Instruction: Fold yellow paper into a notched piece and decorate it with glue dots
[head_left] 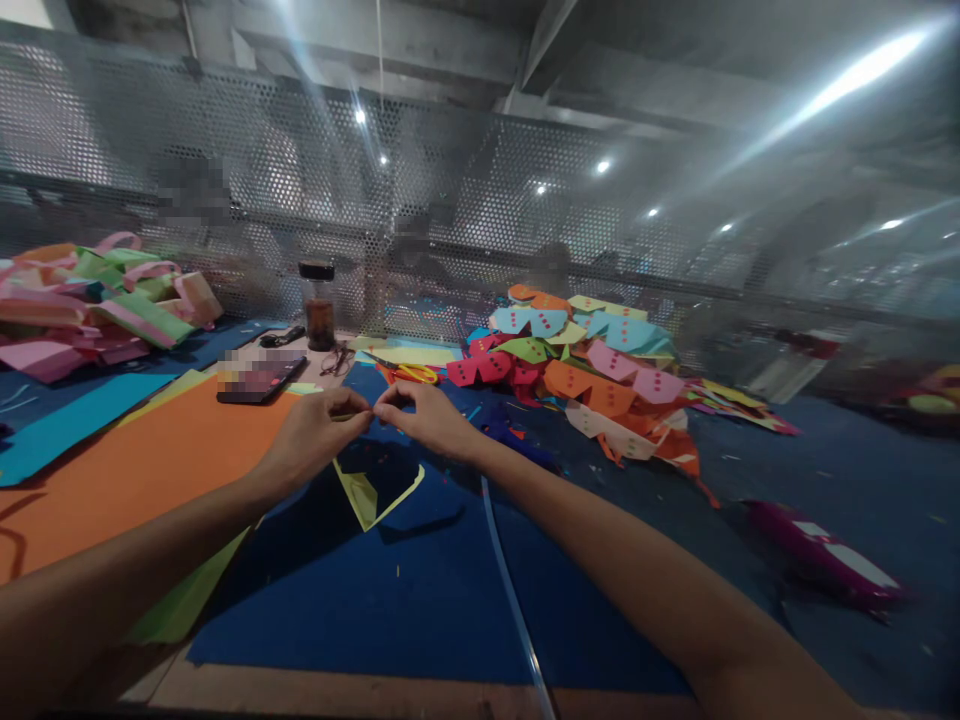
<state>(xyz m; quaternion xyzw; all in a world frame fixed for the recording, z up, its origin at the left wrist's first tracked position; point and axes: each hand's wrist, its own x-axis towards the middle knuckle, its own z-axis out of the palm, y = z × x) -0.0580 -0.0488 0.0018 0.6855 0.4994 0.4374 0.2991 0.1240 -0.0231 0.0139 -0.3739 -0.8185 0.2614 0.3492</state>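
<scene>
My left hand and my right hand meet above a dark blue paper sheet. Both hands are closed in a pinch, fingertips touching at a thin pale strip or small piece that I cannot make out clearly. Below them lies a folded yellow-and-blue paper piece. Orange-handled scissors lie just beyond my hands.
A large orange sheet and a teal sheet lie at left, with a phone and a dark jar behind. Piles of coloured paper crafts sit at right and far left. A perforated metal screen stands behind.
</scene>
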